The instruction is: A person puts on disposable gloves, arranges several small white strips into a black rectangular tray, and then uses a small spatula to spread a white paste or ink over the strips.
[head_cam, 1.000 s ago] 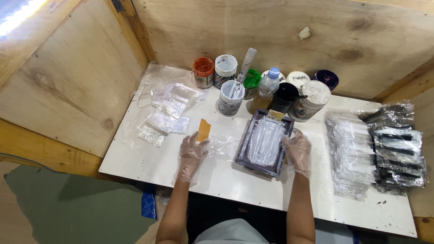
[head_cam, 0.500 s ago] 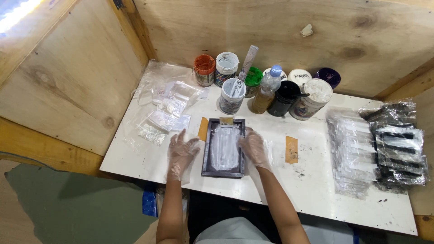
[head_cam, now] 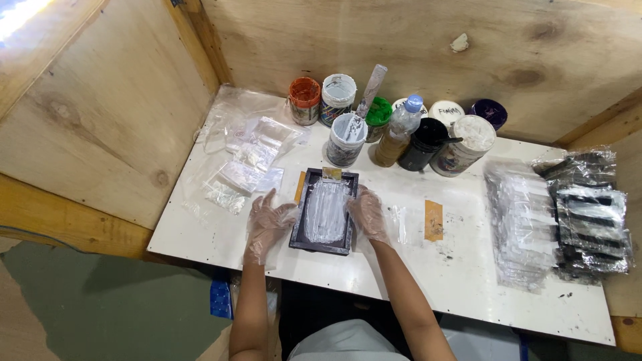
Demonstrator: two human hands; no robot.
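Note:
A dark rectangular frame (head_cam: 324, 211) with a whitish, paint-smeared screen lies flat on the white table (head_cam: 428, 281). My left hand (head_cam: 269, 224), in a clear plastic glove, rests against the frame's left edge with fingers spread. My right hand (head_cam: 366, 212), also gloved, presses on the frame's right edge. A small orange-tan card (head_cam: 332, 174) sits at the frame's top, and a thin orange strip (head_cam: 300, 187) pokes out at its upper left. Neither hand lifts the frame.
Several paint jars (head_cam: 346, 139) and a plastic bottle (head_cam: 399, 131) stand along the back wall. Clear plastic bags (head_cam: 249, 160) lie at left. Stacks of packets (head_cam: 525, 224) and dark packets (head_cam: 592, 217) sit at right. An orange tape strip (head_cam: 433, 220) lies right of the frame. Plywood walls enclose the table.
The frame slid left from the table's middle-right to in front of me and now lies straight. Both hands followed it, and the orange tape strip became uncovered.

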